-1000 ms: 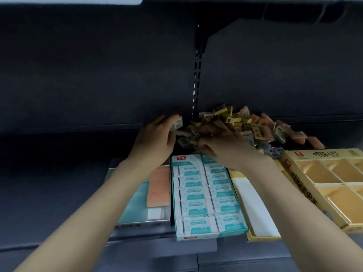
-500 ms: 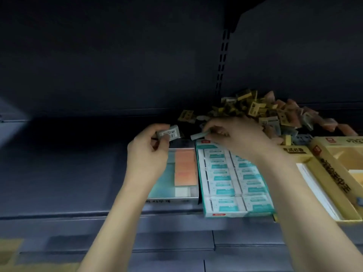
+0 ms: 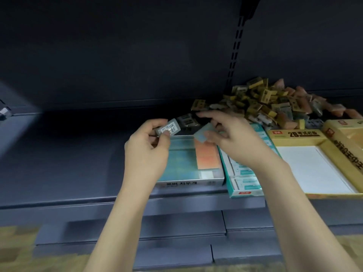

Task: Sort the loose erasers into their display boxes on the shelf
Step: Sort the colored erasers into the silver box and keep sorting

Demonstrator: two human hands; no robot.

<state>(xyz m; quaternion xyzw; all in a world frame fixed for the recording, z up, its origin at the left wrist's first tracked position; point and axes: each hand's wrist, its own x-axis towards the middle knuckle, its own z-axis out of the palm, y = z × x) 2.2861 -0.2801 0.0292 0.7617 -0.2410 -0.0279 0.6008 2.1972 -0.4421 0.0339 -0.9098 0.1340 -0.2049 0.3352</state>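
The left hand (image 3: 146,148) pinches a gray wrapped eraser (image 3: 169,129); the right hand (image 3: 233,138) pinches a pale blue eraser (image 3: 202,135). Both hover over the gray display box (image 3: 188,163) at the shelf's (image 3: 59,163) front edge. The loose eraser pile (image 3: 271,104) lies against the shelf's back edge.

Four display boxes (image 3: 191,163) — two hands (image 3: 146,152) — one eraser heap (image 3: 275,103)

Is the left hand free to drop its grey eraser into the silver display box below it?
Probably yes: the left hand pinches the grey eraser above the silver display box, whose left side looks open.
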